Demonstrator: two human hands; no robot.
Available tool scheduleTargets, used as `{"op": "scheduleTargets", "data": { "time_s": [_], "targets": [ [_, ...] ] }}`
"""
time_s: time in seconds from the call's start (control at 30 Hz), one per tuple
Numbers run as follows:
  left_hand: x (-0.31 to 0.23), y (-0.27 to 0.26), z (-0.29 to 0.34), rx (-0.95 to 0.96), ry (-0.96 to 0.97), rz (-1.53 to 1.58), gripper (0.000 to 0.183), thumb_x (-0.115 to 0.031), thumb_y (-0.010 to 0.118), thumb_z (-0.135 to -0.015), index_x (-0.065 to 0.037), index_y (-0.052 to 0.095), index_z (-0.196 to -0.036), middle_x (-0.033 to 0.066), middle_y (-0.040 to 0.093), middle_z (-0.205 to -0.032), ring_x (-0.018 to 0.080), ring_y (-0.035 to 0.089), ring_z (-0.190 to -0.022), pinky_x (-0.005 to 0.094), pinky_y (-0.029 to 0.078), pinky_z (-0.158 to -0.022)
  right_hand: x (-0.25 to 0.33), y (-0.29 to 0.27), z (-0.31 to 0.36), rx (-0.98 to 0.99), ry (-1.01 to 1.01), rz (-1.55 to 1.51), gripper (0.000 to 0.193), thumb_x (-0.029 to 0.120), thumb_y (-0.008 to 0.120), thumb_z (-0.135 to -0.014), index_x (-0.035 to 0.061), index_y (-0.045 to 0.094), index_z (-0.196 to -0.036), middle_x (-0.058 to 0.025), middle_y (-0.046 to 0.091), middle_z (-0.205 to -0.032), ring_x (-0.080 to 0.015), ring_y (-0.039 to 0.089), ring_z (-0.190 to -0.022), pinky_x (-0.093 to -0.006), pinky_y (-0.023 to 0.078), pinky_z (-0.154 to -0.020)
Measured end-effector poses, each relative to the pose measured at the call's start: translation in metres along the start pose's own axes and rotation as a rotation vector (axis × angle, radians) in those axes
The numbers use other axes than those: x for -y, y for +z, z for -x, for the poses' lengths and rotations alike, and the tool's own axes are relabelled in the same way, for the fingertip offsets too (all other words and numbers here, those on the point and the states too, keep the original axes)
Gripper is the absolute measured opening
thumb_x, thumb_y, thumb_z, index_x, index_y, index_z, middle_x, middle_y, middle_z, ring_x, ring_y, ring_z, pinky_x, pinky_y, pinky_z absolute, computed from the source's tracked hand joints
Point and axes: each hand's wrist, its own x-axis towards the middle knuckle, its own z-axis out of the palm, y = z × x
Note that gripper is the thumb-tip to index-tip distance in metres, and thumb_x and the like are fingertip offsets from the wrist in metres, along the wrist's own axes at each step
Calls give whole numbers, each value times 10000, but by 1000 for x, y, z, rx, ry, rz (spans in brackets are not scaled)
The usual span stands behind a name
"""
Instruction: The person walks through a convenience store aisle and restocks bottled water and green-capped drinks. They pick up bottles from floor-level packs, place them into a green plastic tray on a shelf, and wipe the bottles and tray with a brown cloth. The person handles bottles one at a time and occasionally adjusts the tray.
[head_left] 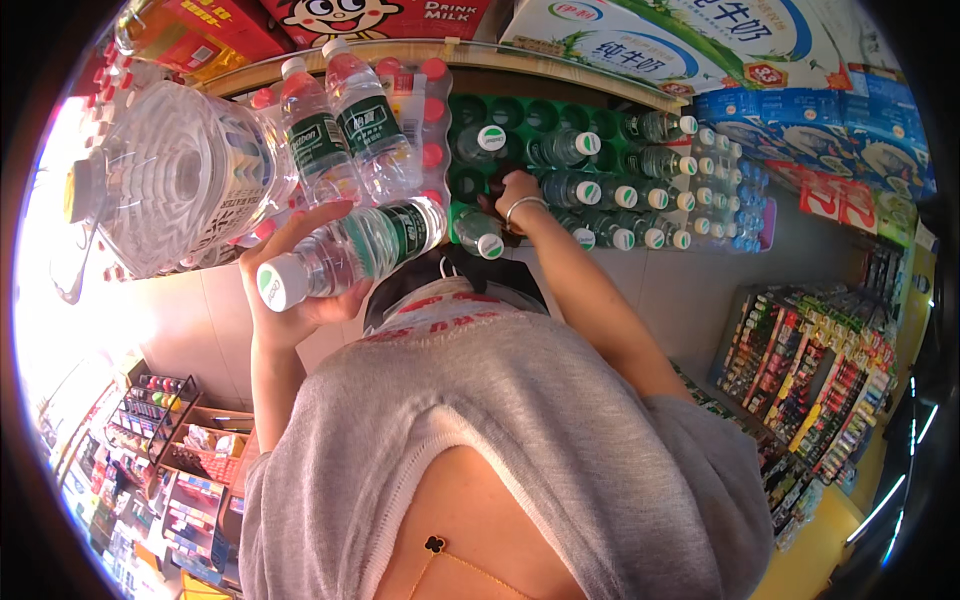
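Note:
My left hand [272,322] is closed around a clear water bottle [345,250] with a green label. The bottle lies tilted, its white cap toward me and its base toward the green crate [540,112]. My right hand [521,193] reaches into that crate among the bottles, with its fingers curled. Something dark lies at its fingertips, too hidden to name. Close to this hand are a white-capped bottle [574,188] on its right and another bottle [477,235] on its near side. Several of the crate's left compartments hold no bottle.
Left of the crate, two water bottles [372,130] and a large handled water jug [190,175] rest on red-capped packs. Milk cartons [690,40] line the far side. More bottles [715,185] stand to the right. Shelves of small goods [815,375] are at the near right.

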Motion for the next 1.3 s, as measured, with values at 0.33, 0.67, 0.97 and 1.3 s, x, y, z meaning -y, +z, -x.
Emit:
{"op": "scheduleTargets", "data": {
  "time_s": [0.33, 0.67, 0.97, 1.3],
  "targets": [
    [-2, 6, -9, 47, -14, 14, 601, -295, 839, -565, -49, 704, -1097, 90, 720, -907, 150, 683, -734, 292, 536, -679, -3, 10, -16, -287, -185, -53, 845, 229, 742, -690, 53, 369, -1428, -224, 374, -1486, -373, 484, -1288, -412, 451, -1049],
    [-4, 13, 0, 77, -96, -1, 596, -293, 839, -574, -46, 699, -1098, 100, 717, -881, 164, 700, -762, 293, 544, -702, 21, -1, -56, 55, 21, 262, 452, 196, 722, -768, 80, 650, -1198, -162, 602, -1295, -300, 600, -1184, -387, 538, -927],
    [3, 13, 9, 92, -28, -36, 586, -283, 832, -573, -44, 693, -1090, 102, 721, -946, 179, 707, -816, 306, 546, -732, 2, -5, -76, -109, 48, -181, 375, 161, 714, -709, 43, 708, -1065, -206, 664, -1164, -351, 622, -1129, -386, 521, -932],
    [13, 3, 13, 36, -42, -31, 588, -305, 838, -575, -51, 698, -1086, 97, 721, -900, 181, 710, -774, 306, 553, -705, -20, -159, 88, -39, -252, -1180, 406, 34, 636, -639, -55, 659, -1035, -177, 690, -1055, -322, 671, -937, -377, 529, -849]
  ]
}}
